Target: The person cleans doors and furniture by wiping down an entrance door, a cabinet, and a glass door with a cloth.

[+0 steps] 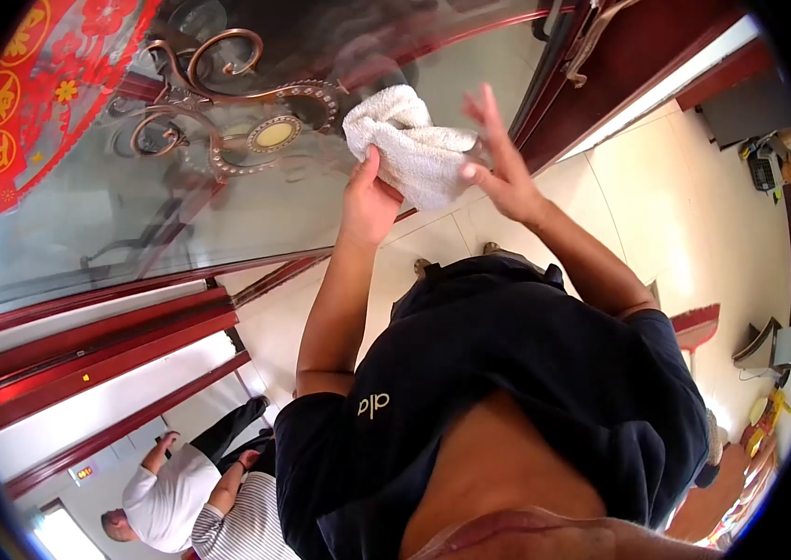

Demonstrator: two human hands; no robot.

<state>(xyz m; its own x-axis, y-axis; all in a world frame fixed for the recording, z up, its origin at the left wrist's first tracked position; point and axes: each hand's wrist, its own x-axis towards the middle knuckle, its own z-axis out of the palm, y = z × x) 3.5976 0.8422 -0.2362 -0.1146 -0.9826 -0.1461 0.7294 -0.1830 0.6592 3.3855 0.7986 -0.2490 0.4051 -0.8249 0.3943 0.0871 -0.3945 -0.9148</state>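
A folded white cloth (pixel 411 147) with a towel-like texture is up in front of me, close to a glass door panel (pixel 293 210). My left hand (pixel 373 199) grips it from below, thumb on top of the fabric. On the other side, my right hand (pixel 505 168) is raised with its fingers spread and slightly blurred. Its thumb comes near the cloth's right edge; whether they touch, I cannot tell. Behind the cloth, a curled bronze-coloured ornament (pixel 274 133) with an oval centre decorates the glass.
A red paper decoration (pixel 27 103) hangs on the glass at upper left. The dark red door frame (pixel 591 75) with a handle stands at upper right. Two people (pixel 172 490) are at lower left. A red dustpan-like object (pixel 697 327) is at right on the tiled floor (pixel 638 201).
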